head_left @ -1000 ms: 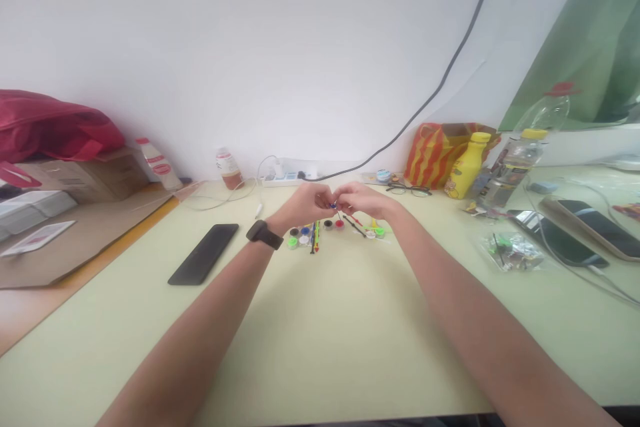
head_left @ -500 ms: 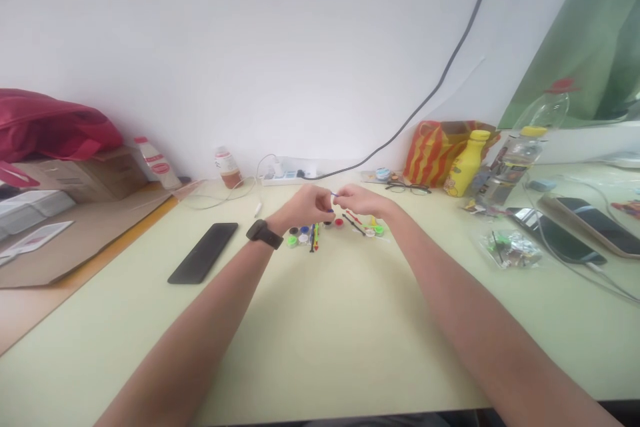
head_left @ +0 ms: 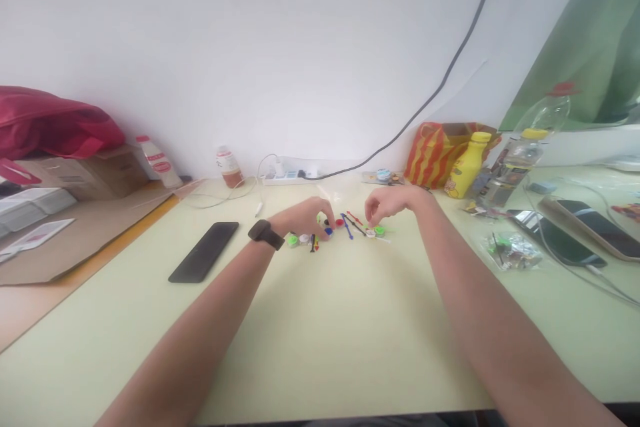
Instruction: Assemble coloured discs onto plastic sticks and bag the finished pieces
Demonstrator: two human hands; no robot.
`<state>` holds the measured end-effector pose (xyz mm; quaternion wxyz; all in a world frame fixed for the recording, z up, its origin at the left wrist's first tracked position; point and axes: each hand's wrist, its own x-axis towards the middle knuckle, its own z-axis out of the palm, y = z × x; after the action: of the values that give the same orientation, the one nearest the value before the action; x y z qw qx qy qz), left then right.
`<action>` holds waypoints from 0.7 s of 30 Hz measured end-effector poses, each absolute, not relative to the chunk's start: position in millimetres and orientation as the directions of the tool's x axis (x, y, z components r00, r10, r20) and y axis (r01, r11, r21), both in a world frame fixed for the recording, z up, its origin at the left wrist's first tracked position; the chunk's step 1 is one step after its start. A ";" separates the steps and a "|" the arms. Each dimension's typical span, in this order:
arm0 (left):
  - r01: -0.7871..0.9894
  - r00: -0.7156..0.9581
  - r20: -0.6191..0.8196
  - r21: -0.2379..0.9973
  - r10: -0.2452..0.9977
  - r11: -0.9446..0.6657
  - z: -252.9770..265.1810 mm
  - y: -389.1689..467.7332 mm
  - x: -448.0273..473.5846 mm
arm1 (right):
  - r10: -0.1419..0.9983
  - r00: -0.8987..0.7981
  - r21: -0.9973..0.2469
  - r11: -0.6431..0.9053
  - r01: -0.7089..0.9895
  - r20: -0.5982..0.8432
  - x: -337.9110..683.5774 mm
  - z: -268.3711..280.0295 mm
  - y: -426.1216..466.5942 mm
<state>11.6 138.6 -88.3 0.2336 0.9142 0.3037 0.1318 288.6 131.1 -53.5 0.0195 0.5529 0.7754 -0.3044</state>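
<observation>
My left hand point(head_left: 306, 217), with a dark watch point(head_left: 265, 233) on its wrist, is low over the table. Its thumb and forefinger are apart, with the fingertips beside a blue round piece point(head_left: 329, 232). Opposite, my right hand point(head_left: 393, 203) reaches down with bent fingers drawn together; what they hold is hidden. Just below those fingertips lie a white round piece point(head_left: 370, 233) and a green round piece point(head_left: 379, 231). Between the hands are a red round piece point(head_left: 339, 223), a blue arrow-ended stick point(head_left: 347, 227) and a red stick point(head_left: 355, 217). Another green round piece point(head_left: 293, 240) lies left.
A black phone point(head_left: 204, 252) lies left of my left forearm. To the right are a bag of small parts point(head_left: 513, 250), more phones point(head_left: 557, 237) and a yellow bottle point(head_left: 467, 167). A power strip point(head_left: 285, 177) sits against the wall, near a drink bottle point(head_left: 229, 168).
My hands have moved apart from where they met; the right went right and the left slightly lower. The blue stick now lies on the table, and the left fingers have spread beside the blue round piece.
</observation>
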 end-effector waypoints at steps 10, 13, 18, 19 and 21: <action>0.557 0.725 0.169 0.425 0.667 -0.713 -81.4 140.4 2.3 | 0.851 -0.347 -0.348 0.211 0.914 -0.395 296.7 -56.9 134.9; 0.533 0.697 0.239 0.458 0.676 -0.711 -72.5 139.9 5.0 | 0.878 -0.338 -0.372 0.205 0.905 -0.340 302.6 -44.7 130.1; 0.443 0.638 0.330 0.583 0.696 -0.682 -60.5 126.5 20.1 | 0.913 -0.352 -0.619 0.155 0.770 -0.209 296.8 -27.3 117.5; 0.410 0.626 0.349 0.613 0.698 -0.675 -59.2 122.6 24.0 | 0.906 -0.388 -0.698 0.169 0.695 -0.167 291.6 -26.0 115.5; 0.343 0.610 0.379 0.666 0.696 -0.663 -57.9 115.9 30.9 | 0.890 -0.448 -0.816 0.201 0.542 -0.079 278.8 -25.4 112.9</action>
<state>30.9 115.9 -57.9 0.2759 0.8537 0.3041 0.3202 278.8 112.9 -25.4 -0.2119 0.4806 0.7453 -0.4107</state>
